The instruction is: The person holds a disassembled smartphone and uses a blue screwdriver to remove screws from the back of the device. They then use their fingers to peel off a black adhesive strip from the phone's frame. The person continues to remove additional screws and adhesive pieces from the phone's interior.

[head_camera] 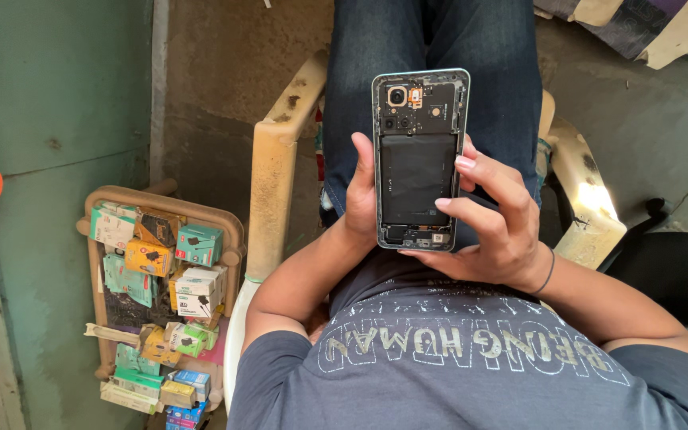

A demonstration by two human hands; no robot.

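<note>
A smartphone (420, 119) with its back cover off is held upright over my lap, its black battery, camera module and circuit board exposed. My left hand (360, 199) grips its left edge, thumb along the frame. My right hand (497, 227) wraps the right edge and lower corner, two fingertips resting on the battery's right side. A thin black band sits on my right wrist. I sit in blue jeans (376, 56) and a dark grey printed T-shirt (439, 374).
Cream plastic chair armrests (276, 159) (591, 219) flank my legs. To the left, a small rack (228, 231) holds several coloured accessory boxes against a green wall (57, 119). Bare concrete floor (224, 72) lies ahead, and folded cloth (639, 24) is at top right.
</note>
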